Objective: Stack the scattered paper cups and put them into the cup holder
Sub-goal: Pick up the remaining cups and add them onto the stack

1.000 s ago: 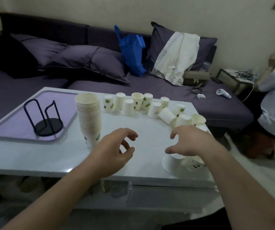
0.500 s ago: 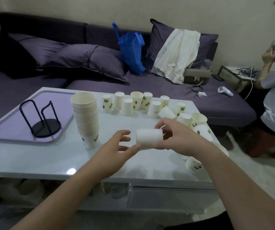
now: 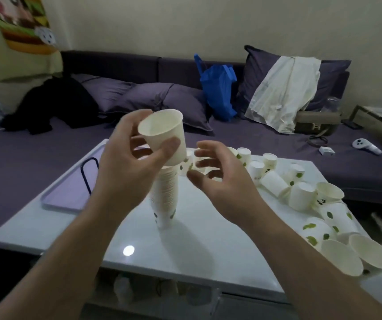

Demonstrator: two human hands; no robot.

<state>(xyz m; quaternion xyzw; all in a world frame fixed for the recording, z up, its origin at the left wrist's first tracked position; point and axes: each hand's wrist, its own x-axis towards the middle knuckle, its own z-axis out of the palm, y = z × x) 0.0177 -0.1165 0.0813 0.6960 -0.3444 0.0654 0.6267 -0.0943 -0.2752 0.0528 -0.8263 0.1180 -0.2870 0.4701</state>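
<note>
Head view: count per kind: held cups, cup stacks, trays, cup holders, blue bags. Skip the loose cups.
held cup, gripped by the left hand: 1
cup stack: 1
tray: 1
cup holder, mostly hidden behind the left hand: 1
blue bag: 1
Total: 5

A dark purple sofa (image 3: 139, 68) runs along a plain cream wall (image 3: 208, 21). On the sofa lie purple cushions (image 3: 153, 98), a blue bag (image 3: 218, 88) leaning against its backrest, a white garment (image 3: 287, 88) draped over the cushion at the right, and black clothing (image 3: 53, 105) heaped at the left. In front of the sofa stands a glossy white table (image 3: 208, 245) with a spot of lamp light reflected near its front edge, and a small side table (image 3: 379, 121) sits at the sofa's right end.
</note>
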